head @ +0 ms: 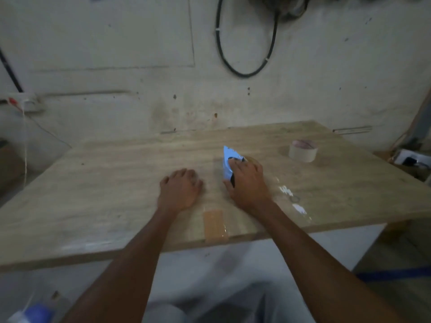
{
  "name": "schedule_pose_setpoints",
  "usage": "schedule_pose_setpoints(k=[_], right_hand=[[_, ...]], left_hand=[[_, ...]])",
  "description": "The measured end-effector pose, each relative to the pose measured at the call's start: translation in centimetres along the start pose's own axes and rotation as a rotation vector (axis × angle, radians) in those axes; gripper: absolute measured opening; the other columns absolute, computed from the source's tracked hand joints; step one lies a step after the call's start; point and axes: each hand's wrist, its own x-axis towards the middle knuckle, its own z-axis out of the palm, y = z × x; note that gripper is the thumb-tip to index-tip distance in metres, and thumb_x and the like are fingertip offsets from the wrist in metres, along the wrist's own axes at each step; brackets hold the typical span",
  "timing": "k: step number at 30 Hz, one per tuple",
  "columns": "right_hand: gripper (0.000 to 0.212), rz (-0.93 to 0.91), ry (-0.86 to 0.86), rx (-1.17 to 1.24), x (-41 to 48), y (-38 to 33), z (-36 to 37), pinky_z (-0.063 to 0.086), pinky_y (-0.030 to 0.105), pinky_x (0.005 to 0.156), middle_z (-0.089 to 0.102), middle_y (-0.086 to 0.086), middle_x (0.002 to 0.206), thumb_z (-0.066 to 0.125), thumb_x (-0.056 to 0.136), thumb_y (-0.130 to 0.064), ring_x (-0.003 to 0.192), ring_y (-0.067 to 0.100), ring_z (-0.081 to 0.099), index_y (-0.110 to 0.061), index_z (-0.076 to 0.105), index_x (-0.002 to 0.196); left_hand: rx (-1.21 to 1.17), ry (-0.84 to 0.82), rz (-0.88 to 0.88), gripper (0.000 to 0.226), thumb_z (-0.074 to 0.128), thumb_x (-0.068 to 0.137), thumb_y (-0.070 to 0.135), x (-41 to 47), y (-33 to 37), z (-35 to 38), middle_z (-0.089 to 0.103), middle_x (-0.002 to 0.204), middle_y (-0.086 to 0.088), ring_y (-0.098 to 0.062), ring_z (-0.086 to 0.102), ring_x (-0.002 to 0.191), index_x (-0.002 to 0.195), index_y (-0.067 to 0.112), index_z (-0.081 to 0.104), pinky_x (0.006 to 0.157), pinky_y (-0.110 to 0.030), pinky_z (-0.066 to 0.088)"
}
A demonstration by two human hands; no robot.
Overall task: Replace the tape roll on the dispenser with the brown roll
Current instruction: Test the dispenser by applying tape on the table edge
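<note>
- Two hands are over the wooden tabletop (105, 173); the right hand (248, 183) lies on the blue tape dispenser (226, 164), the left hand (179, 188) rests palm down just beside it, touching nothing else
- Right grip: fingers wrapped over the top of the dispenser, thumb down its near side, so it is closed on the tool; left grip: fingers loosely curled against the wood, holding nothing
- Mounted on the dispenser, a brownish roll peeks out beyond the right knuckles; the blur leaves its colour unsure; a pale roll (302, 151) stands on its side well apart, toward the far right corner; I cannot tell which of them is the brown one
- A strip of brown tape (214, 226) is stuck at the near edge, between the forearms
- Judgement: the step in hand is securing the dispenser; doing it well means pinning the body flat with the right hand, then bringing the left across to work the roll off its hub without twisting the frame
- Both forearms reach straight forward, wrists low, elbows out of sight
</note>
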Motion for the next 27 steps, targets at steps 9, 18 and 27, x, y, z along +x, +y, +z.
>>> schedule_pose_setpoints(k=[9, 18, 27], right_hand=[[0.039, 0.016, 0.075, -0.02, -0.19, 0.24, 0.47, 0.022, 0.04, 0.105, 0.07, 0.007, 0.12, 0.064, 0.089, -0.034, 0.122, 0.033, 0.056, -0.012, 0.064, 0.12], [0.044, 0.031, 0.026, -0.004, -0.18, 0.18, 0.23, 0.031, 0.049, 0.113, 0.067, 0.008, 0.129, 0.056, 0.094, -0.036, 0.13, 0.031, 0.052, -0.013, 0.06, 0.13], [0.043, 0.038, 0.031, -0.02, -0.15, 0.41, 0.76, 0.027, 0.044, 0.109, 0.066, 0.004, 0.129, 0.052, 0.095, -0.042, 0.131, 0.028, 0.048, -0.017, 0.06, 0.129]], left_hand=[[-0.008, 0.003, -0.012, 0.048, 0.036, 0.098, 0.054, -0.01, -0.04, 0.07, 0.054, 0.145, 0.002, -0.021, 0.044, 0.137, 0.134, 0.027, 0.054, 0.111, -0.045, 0.028], [0.003, 0.008, -0.004, 0.049, 0.035, 0.099, 0.054, -0.2, -0.01, -0.13, 0.053, 0.146, 0.001, -0.021, 0.044, 0.138, 0.136, 0.027, 0.052, 0.111, -0.044, 0.029], [0.0, -0.001, -0.003, 0.047, 0.034, 0.097, 0.055, -0.3, 0.02, -0.23, 0.053, 0.144, 0.004, -0.019, 0.044, 0.137, 0.133, 0.029, 0.052, 0.111, -0.044, 0.028]])
